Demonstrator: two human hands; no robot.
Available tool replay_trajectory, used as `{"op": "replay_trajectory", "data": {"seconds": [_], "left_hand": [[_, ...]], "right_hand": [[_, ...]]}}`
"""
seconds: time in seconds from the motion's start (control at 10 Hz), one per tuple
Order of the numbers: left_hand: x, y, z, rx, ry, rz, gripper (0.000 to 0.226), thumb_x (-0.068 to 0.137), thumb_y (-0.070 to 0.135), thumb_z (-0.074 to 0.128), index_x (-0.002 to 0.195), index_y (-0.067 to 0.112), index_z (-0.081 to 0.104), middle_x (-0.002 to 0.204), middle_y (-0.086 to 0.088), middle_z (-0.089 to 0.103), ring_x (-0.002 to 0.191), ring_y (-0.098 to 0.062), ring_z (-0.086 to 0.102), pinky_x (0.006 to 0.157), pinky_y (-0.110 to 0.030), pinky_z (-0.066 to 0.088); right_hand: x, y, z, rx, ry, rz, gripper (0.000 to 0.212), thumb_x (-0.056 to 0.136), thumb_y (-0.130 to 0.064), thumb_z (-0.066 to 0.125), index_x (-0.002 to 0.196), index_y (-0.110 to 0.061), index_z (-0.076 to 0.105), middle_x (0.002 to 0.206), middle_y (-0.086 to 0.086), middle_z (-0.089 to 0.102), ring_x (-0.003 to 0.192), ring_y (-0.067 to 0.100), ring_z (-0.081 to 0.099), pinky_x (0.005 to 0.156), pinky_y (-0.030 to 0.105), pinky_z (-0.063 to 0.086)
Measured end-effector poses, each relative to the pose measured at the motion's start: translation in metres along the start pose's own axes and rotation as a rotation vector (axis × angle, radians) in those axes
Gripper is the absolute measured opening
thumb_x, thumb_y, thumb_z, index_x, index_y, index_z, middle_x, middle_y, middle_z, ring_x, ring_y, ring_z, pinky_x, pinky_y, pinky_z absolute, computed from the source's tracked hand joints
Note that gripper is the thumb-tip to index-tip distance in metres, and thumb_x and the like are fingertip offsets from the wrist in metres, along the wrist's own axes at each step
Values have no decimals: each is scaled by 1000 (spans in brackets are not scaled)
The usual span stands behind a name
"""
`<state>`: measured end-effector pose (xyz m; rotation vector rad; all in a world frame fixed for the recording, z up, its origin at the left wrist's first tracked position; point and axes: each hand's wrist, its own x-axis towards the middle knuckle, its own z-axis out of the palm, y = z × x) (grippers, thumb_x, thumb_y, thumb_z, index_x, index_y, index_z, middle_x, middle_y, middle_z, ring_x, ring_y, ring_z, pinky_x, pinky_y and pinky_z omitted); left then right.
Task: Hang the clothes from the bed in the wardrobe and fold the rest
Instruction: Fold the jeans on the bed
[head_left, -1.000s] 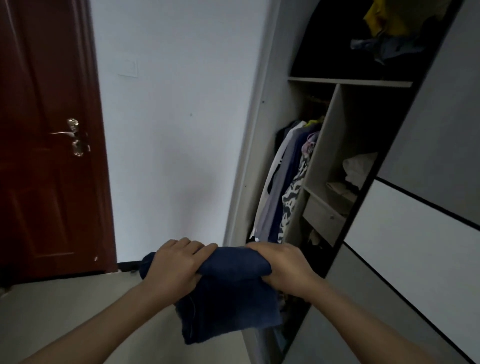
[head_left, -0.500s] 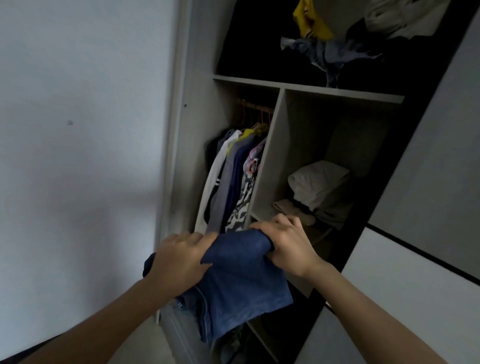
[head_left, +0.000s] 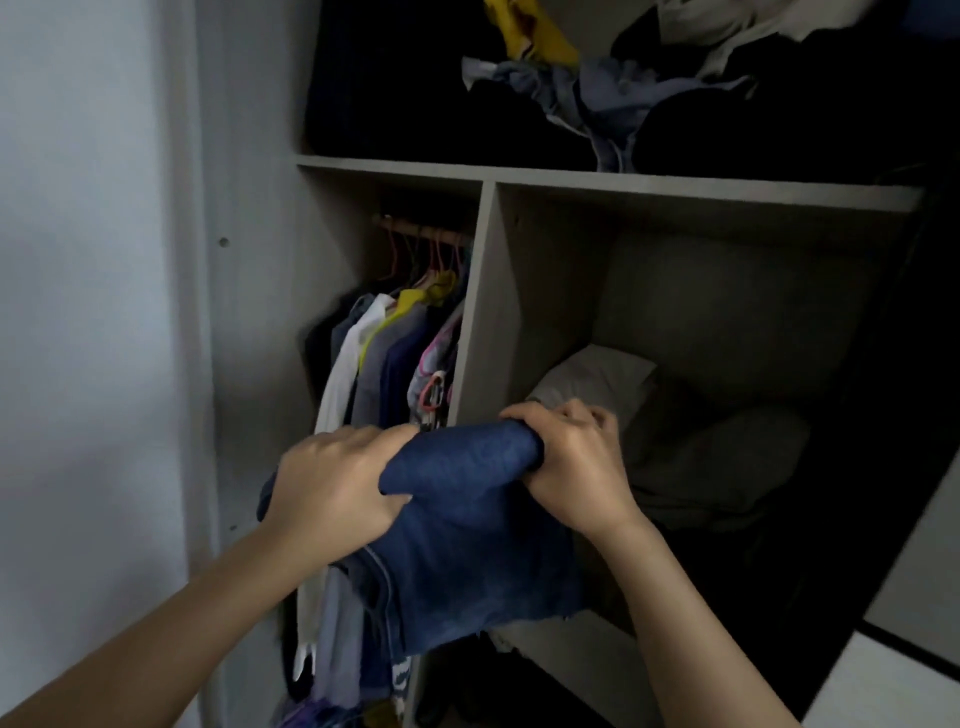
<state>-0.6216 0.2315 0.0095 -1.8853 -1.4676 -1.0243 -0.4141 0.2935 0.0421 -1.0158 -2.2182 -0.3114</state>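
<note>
A folded pair of blue jeans (head_left: 467, 545) hangs between my two hands in front of the open wardrobe (head_left: 478, 291). My left hand (head_left: 337, 478) grips the fold's left end and my right hand (head_left: 571, 457) grips its right end. The jeans are level with the middle shelf compartment, where folded grey and white clothes (head_left: 691, 441) lie. To the left of the divider, several shirts (head_left: 384, 374) hang from a rail (head_left: 421, 231) on coloured hangers.
The top shelf (head_left: 597, 182) carries a loose heap of dark, grey and yellow clothes (head_left: 571, 88). A pale wall (head_left: 83, 312) stands to the left. The wardrobe's sliding door (head_left: 914, 675) shows at the lower right. A lower shelf board (head_left: 561, 649) sits beneath the jeans.
The view has swung right from the door and wall onto the wardrobe and moved closer. Both hands have carried the jeans up toward the middle shelf compartment.
</note>
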Motion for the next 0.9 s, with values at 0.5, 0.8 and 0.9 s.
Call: {"op": "replay_trajectory", "data": {"seconds": [0.5, 0.8, 0.9], "left_hand": [[182, 26, 95, -307, -104, 174, 8, 78, 25, 61, 85, 22, 57, 70, 3, 56, 72, -29, 61, 45, -25, 20], [176, 45, 102, -472, -49, 314, 8, 78, 14, 60, 86, 16, 60, 72, -6, 65, 64, -30, 61, 44, -22, 23], [175, 53, 94, -466, 236, 433, 28, 65, 5, 63, 91, 5, 71, 65, -13, 66, 54, -31, 62, 46, -29, 42]], "right_hand": [[-4, 9, 31, 4, 876, 999, 37, 86, -10, 62, 122, -10, 54, 127, 19, 47, 120, 35, 41, 101, 39, 33], [25, 30, 99, 766, 809, 1229, 62, 89, -61, 34, 144, -50, 6, 156, -7, 15, 141, 22, 21, 114, 43, 23], [50, 69, 73, 915, 949, 1108, 79, 75, -72, 37, 145, -38, 27, 141, -7, 41, 126, 20, 43, 110, 43, 33]]}}
